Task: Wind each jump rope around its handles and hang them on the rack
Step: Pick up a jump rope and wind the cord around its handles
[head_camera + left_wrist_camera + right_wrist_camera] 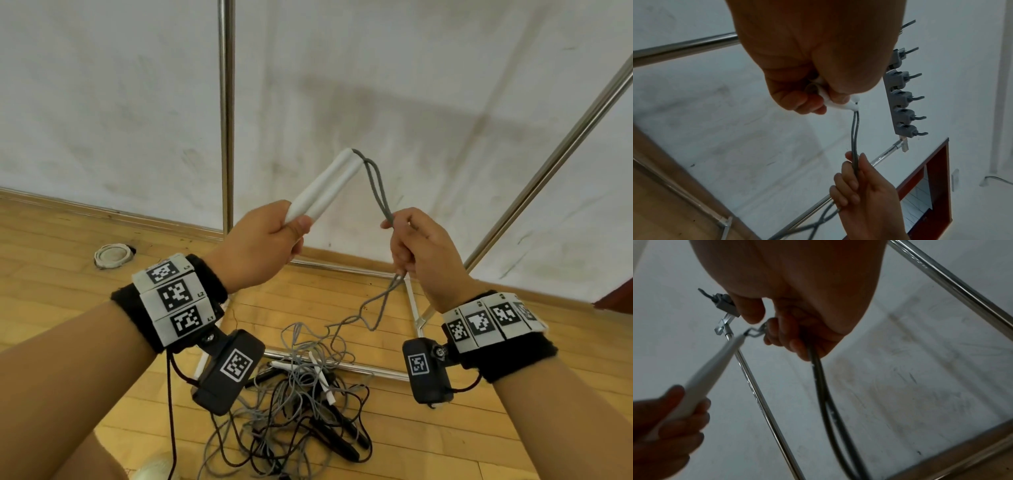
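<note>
My left hand grips two white jump-rope handles side by side, pointing up and to the right. A doubled grey rope leaves their tips and runs down into my right hand, which holds both strands in its curled fingers. Below that hand the grey rope trails down to the floor. In the left wrist view the handles show under my fingers, and the rope drops to the right hand. The rack's grey hook strip hangs behind, up on the steel frame.
A tangle of grey and black jump ropes with white and black handles lies on the wooden floor inside the rack's base. Steel rack poles stand at left and slant at right. A white round cover sits near the wall.
</note>
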Motion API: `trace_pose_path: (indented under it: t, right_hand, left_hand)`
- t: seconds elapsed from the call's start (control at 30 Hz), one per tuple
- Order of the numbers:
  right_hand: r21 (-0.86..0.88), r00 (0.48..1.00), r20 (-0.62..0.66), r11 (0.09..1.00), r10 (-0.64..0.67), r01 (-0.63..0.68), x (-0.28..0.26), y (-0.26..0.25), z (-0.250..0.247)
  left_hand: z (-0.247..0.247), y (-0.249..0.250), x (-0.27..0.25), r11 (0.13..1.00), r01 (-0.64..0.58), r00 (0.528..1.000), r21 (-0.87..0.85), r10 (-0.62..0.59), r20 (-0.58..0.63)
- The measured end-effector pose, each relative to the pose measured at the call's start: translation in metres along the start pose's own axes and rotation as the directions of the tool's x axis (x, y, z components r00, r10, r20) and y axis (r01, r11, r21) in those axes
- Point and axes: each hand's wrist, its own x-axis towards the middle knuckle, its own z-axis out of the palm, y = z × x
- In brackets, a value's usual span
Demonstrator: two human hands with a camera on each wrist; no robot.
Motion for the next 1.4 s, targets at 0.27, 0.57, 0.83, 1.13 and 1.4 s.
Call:
trace_pose_path:
  t: [0.27, 0.57, 0.83, 1.13, 1.4]
  right_hand:
    - [0.197, 0.998, 0.067, 0.98, 0.005, -0.018, 0.0, -0.008, 0.016]
    - [0.426, 0.985, 0.172, 0.899, 0.028, -0.1, -0.008, -0.015, 0.054]
    - [0.314, 0.981, 0.163, 0.938, 0.101, -0.149, -0.008, -0.01, 0.055]
    - [0.181, 0.988, 0.157, 0.983, 0.001, -0.03, -0.013, -0.011, 0.061]
    - [0.156, 0.91, 0.415, 0.985, 0.006, -0.078, -0.015, 0.0, 0.04]
  left_hand:
    - [0.003, -0.007, 0.005, 0.994, 0.106, 0.993, -0.026, -0.107, -0.055]
    - [0.016, -0.001, -0.004, 0.971, 0.038, 0.976, -0.234, 0.013, 0.216]
    - [0.013, 0.01, -0.01, 0.919, 0.049, 0.969, -0.391, 0.052, 0.243]
    - [0.013, 0.009, -0.009, 0.953, 0.017, 0.956, -0.303, 0.074, 0.284]
    - [0.001, 0.003, -0.007, 0.954, 0.079, 0.969, -0.288, -0.005, 0.249]
